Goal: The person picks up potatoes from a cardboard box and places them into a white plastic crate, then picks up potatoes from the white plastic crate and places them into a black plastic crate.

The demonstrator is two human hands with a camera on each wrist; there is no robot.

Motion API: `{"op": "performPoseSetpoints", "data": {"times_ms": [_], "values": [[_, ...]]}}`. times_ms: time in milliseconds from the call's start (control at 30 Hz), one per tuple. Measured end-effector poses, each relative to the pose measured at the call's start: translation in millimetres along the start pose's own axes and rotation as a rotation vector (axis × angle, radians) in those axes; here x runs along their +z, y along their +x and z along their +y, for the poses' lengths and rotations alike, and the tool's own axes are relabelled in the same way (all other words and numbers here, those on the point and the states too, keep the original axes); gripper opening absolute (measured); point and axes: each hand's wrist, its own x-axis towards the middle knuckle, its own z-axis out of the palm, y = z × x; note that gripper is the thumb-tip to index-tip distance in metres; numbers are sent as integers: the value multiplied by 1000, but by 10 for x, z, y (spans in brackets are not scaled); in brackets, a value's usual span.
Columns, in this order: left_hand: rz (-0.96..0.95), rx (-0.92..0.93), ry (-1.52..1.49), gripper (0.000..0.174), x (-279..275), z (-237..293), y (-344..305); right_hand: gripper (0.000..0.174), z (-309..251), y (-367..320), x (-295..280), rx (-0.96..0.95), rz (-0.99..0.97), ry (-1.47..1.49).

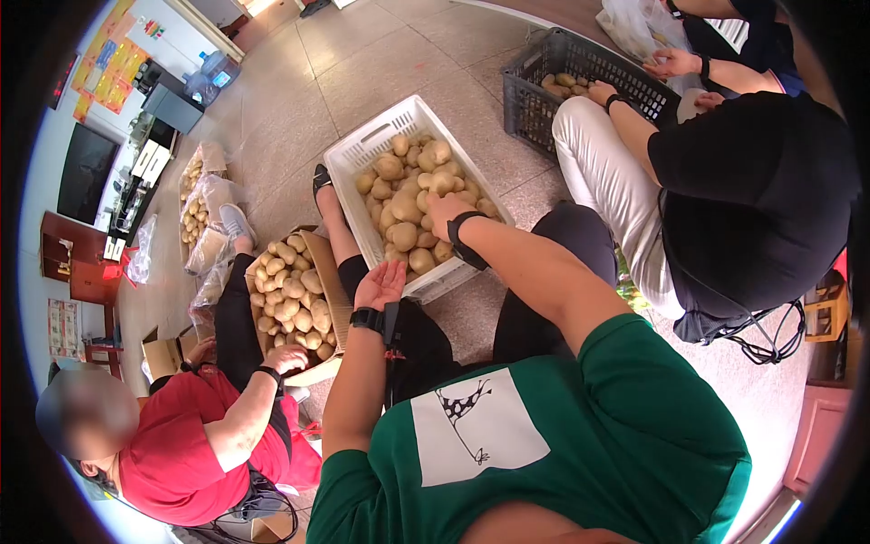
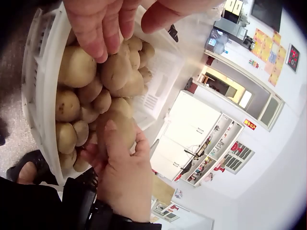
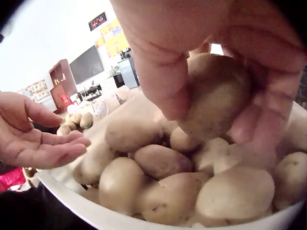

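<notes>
A white plastic crate [image 1: 343, 161] full of potatoes [image 1: 405, 204] stands on the floor in front of the person. My right hand [image 1: 444, 216] is over the potatoes; in the right wrist view this hand [image 3: 211, 72] grips one potato [image 3: 218, 93] between thumb and fingers, just above the pile. In the left wrist view the right hand [image 2: 127, 177] holds that potato [image 2: 117, 132]. My left hand [image 1: 381, 285] is palm up at the crate's near edge, fingers extended, holding nothing; it also shows at the left of the right wrist view [image 3: 38, 132].
A cardboard box of potatoes [image 1: 294, 299] stands left of the crate, beside a person in red [image 1: 195, 417]. At the right, a person in black [image 1: 752, 172] reaches into a dark crate [image 1: 530, 86]. More potatoes in boxes [image 1: 192, 218] lie further left.
</notes>
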Motion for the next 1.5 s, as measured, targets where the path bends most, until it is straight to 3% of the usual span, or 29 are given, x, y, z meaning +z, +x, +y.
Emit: {"op": "performPoseSetpoints", "data": {"times_ms": [67, 167, 300, 433, 700, 900, 1100, 1200, 1333, 1500], "values": [[15, 2, -18, 22, 56, -34, -40, 42, -64, -17, 7, -2, -4, 28], [-40, -25, 18, 22, 150, -55, -30, 48, -137, -8, 12, -221, 29, 154], [-68, -42, 35, 27, 251, -180, -114, 46, -330, -248, -120, -238, -105, 170], [-212, -121, 71, 37, 376, -266, -251, 45, -397, -337, -23, -243, -31, 127], [-261, -98, 104, 41, 380, -267, -204, 39, -341, -261, 138, -608, -6, 255], [-327, -72, 194, 37, 361, -203, -296, 29, -387, -287, 90, -590, -47, 278], [-301, -96, -32, 24, 197, -13, -219, 29, -372, -277, 57, -605, 5, 277], [-313, -91, -33, 26, 50, 157, -148, 27, -406, -322, -25, -577, 11, 294], [-320, -114, -63, 41, -130, 346, -114, 27, -370, -262, -15, -640, -6, 278], [-203, -25, -176, 39, -322, 511, -231, 28, -410, -320, -109, -575, -85, 246]]}}
